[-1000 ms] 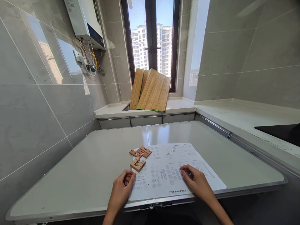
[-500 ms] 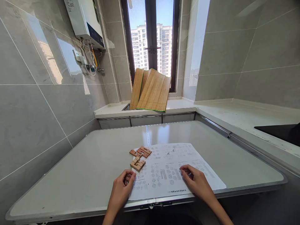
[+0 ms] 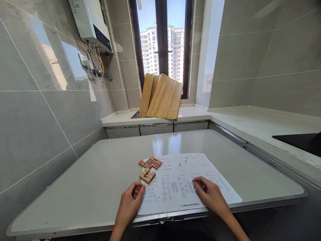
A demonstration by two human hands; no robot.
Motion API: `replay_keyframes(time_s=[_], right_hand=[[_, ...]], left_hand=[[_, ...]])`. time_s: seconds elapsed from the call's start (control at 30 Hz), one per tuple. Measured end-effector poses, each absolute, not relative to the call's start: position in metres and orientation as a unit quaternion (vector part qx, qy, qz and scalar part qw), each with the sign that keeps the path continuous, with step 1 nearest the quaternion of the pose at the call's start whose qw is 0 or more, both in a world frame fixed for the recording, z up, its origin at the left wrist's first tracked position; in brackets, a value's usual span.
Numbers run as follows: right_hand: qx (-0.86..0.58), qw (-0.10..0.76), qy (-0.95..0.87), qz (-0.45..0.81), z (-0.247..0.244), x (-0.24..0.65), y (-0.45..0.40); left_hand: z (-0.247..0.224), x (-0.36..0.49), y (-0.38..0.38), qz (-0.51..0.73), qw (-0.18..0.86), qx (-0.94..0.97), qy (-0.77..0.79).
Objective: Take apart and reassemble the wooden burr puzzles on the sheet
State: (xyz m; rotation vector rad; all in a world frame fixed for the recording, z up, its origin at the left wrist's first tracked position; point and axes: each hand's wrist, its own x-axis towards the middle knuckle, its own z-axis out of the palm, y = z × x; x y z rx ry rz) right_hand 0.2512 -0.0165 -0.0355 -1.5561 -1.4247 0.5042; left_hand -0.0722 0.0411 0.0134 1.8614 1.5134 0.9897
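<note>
A water heater (image 3: pixel 91 25) and counter (image 3: pixel 250 120) suggest a kitchen.

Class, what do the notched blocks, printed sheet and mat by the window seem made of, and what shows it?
Notched blocks: probably wood, smooth, in tan and reddish-brown tones.
Printed sheet: likely paper, matte white, thin, with dark print.
Mat: perhaps bamboo or straw, showing slim parallel strips.

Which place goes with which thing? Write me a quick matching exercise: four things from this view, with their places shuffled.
Things:
1. wooden pieces
2. left hand
3. right hand
4. woven mat

Places:
A. over the right part of the printed sheet
B. in front of the window
C. toward the sheet's far left corner
D. at the sheet's left edge, nearer the camera

Pairs: 1-C, 2-D, 3-A, 4-B
</note>
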Motion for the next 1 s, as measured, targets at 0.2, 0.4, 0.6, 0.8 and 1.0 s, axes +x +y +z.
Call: replay_keyframes(time_s=[0.2, 0.4, 0.6, 0.8, 1.0], right_hand=[[-0.636, 0.459, -0.582, 0.215, -0.0344, 0.2509, -0.0177], [-0.638, 0.456, -0.581, 0.217, -0.0352, 0.2513, -0.0172], [-0.639, 0.463, -0.578, 0.207, -0.0354, 0.2513, -0.0168], [-0.637, 0.463, -0.581, 0.207, -0.0363, 0.2515, -0.0161], [-0.641, 0.453, -0.583, 0.212, -0.038, 0.253, -0.0156]], left_hand=[[0.0111, -0.0737, 0.0422, 0.358, 0.275, 0.692, 0.564], [0.0099, -0.0737, 0.0427, 0.36, 0.278, 0.691, 0.562], [0.0097, -0.0739, 0.0429, 0.356, 0.276, 0.693, 0.563], [0.0114, -0.0733, 0.0425, 0.357, 0.273, 0.692, 0.564], [0.0091, -0.0738, 0.0435, 0.355, 0.272, 0.697, 0.561]])
